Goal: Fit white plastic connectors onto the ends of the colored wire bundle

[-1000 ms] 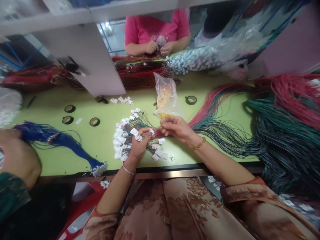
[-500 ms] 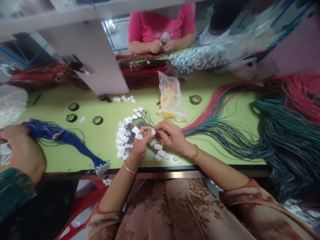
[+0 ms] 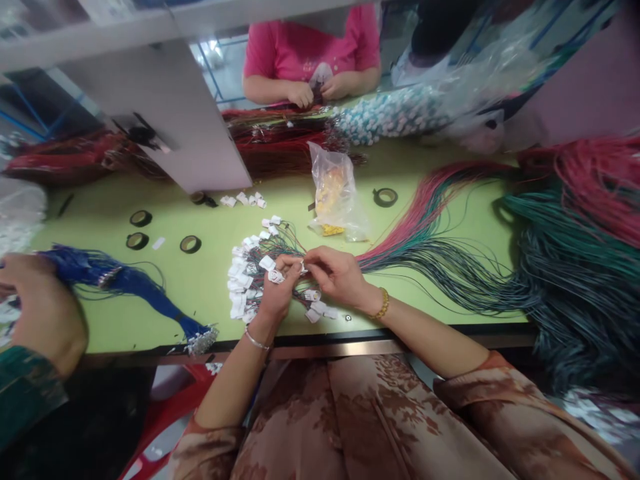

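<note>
My left hand [image 3: 278, 292] is closed around a white plastic connector [image 3: 275, 275] and thin wires. Close against it, my right hand [image 3: 339, 275] pinches its thumb and fingers together beside another small white piece at the left fingertips. What the right fingers hold is too small to make out. Many white connectors [image 3: 240, 283] on wire ends lie to the left of my hands, and several more connectors [image 3: 319, 311] lie just below. From under my right hand a long bundle of pink, green and dark wires [image 3: 440, 250] runs to the right.
A plastic bag of yellow parts [image 3: 333, 200] lies beyond my hands. Black tape rolls [image 3: 190, 244] sit on the green table [image 3: 165, 287]. At left, a co-worker's hand [image 3: 47, 307] is by blue wires [image 3: 135, 280]. Another person in pink [image 3: 313, 53] works opposite.
My hands have drawn slightly closer together, and the white piece between the fingertips is now more covered. The whole view has shifted a little.
</note>
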Demonstrator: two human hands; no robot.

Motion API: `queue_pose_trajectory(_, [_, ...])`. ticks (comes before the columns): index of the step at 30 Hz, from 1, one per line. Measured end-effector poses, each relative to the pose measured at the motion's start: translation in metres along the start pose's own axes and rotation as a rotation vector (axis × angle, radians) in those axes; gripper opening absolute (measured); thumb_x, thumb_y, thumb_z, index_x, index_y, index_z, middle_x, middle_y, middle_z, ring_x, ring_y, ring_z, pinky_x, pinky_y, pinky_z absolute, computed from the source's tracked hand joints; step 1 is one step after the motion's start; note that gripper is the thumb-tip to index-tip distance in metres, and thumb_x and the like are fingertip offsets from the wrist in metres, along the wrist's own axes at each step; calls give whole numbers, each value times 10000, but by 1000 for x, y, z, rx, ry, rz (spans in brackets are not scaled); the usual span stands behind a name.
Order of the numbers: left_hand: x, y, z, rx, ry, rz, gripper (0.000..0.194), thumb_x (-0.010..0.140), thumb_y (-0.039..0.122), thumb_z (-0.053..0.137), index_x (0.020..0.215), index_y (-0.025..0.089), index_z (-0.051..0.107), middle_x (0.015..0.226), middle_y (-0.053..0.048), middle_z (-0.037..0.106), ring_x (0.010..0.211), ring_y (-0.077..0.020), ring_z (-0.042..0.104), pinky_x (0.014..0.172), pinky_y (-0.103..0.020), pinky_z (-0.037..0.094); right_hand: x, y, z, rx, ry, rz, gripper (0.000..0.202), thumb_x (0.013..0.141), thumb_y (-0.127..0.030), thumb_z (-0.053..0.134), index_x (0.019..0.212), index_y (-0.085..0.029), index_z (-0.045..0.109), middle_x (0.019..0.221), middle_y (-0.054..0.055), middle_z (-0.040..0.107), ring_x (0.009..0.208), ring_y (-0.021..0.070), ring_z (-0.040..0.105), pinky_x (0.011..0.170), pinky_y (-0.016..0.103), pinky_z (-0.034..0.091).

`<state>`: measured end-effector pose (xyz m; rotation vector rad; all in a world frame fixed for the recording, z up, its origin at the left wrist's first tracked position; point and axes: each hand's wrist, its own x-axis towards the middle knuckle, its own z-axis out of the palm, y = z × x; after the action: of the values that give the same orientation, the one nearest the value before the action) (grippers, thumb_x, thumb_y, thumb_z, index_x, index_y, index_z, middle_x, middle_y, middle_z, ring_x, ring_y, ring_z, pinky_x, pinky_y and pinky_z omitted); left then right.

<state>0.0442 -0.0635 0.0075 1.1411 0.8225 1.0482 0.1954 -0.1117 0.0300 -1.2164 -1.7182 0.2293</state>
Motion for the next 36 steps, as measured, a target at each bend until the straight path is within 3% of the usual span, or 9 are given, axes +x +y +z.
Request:
queue_pose_trajectory(10, [1, -4, 1, 7, 139, -14, 277, 725, 368, 808, 743, 175, 610, 556, 69, 499, 479, -62, 376, 482, -206, 303, -24, -17, 30, -76, -70, 28, 378, 919, -127, 442, 1256, -176, 604, 1123, 128, 738, 921, 196, 708, 797, 292, 546])
queue_pose_trajectory(14, [2, 0, 1, 161, 100, 82, 277, 793, 392, 750, 695, 172, 612, 682, 12, 579, 646, -109, 507, 615, -239, 407, -15, 2, 7, 7, -60, 156, 296, 951, -200, 467, 1200, -178, 623, 1039, 95, 752, 885, 187, 698, 775, 288, 533])
queue_pose_trajectory(16, [1, 3, 1, 234, 84, 105, 301, 799, 406, 746, 676, 168, 610, 722, -4, 586, 712, -126, 527, 662, -250, 417, -5, 21, -15, -121, -55, 276, 217, 944, -213, 492, 1057, -164, 670, 972, 97, 746, 848, 197, 678, 743, 292, 506])
queue_pose_trajectory(19, [-2, 5, 1, 212, 21, 10, 344, 760, 466, 779, 745, 177, 594, 637, 32, 534, 594, -104, 449, 571, -242, 355, 7, 48, -39, -441, -232, 474, 145, 895, -216, 567, 896, -152, 697, 883, 112, 739, 794, 222, 650, 721, 309, 451])
queue_pose_trajectory(22, [-3, 3, 0, 162, -50, -16, 491, 688, 599, 803, 820, 190, 565, 570, 69, 474, 506, -83, 362, 507, -233, 288, 11, 61, -43, -589, -382, 594, 181, 897, -300, 605, 873, -151, 705, 882, 128, 741, 797, 237, 641, 693, 306, 405])
queue_pose_trajectory(26, [-3, 0, 1, 58, -56, -81, 677, 760, 879, 452, 835, 209, 521, 469, 84, 380, 418, -82, 250, 446, -240, 180, 9, 64, -37, -590, -402, 595, 187, 924, -265, 542, 864, -161, 685, 876, 116, 736, 781, 225, 628, 671, 299, 367])
queue_pose_trajectory(30, [-3, 2, 4, 99, -54, -149, 616, 798, 829, 484, 774, 214, 500, 469, 65, 420, 415, -85, 284, 441, -245, 193, 6, 66, -38, -391, -234, 534, 170, 910, -251, 517, 792, -171, 610, 790, 92, 697, 717, 206, 598, 675, 304, 396])
queue_pose_trajectory(33, [-3, 4, 3, 233, -56, -89, 496, 801, 669, 661, 742, 205, 496, 531, 55, 474, 483, -91, 373, 492, -242, 279, 5, 62, -37, 59, -46, 588, 128, 877, -313, 588, 843, -193, 557, 715, 24, 661, 606, 159, 583, 610, 280, 441])
queue_pose_trajectory(36, [-3, 5, 1, 375, -87, -58, 407, 786, 542, 727, 733, 194, 522, 586, 53, 487, 546, -103, 416, 541, -248, 313, 10, 46, -33, 596, 1, 740, 312, 814, -460, 715, 898, -210, 548, 640, -42, 626, 450, 103, 523, 438, 222, 393])
